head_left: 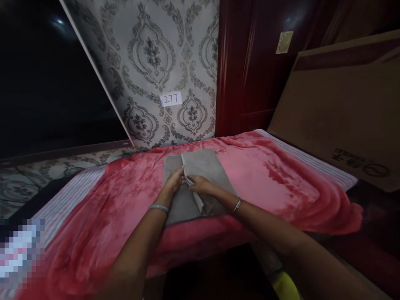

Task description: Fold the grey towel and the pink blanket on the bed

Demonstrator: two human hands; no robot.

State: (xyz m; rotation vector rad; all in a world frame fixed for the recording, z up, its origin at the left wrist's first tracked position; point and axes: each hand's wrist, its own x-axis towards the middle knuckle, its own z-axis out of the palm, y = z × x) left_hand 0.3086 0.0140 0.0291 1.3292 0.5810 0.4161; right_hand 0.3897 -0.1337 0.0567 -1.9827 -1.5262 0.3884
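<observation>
A grey cloth (pixel 206 164) lies partly folded on a pink-red blanket (pixel 265 171) that covers a bed. My left hand (pixel 173 181) pinches the folded edge of the cloth near its middle. My right hand (pixel 200 184) meets it from the right, fingers closed on the same fold. Both wrists wear thin bracelets. The near part of the cloth is hidden under my hands and forearms.
A large cardboard sheet (pixel 340 104) leans at the right of the bed. Patterned wallpaper with a label reading 277 (pixel 171 99) is behind, beside a dark red wooden door (pixel 250 66). A striped mattress edge (pixel 71 196) shows at the left. Something yellow (pixel 286 287) sits low, near my right arm.
</observation>
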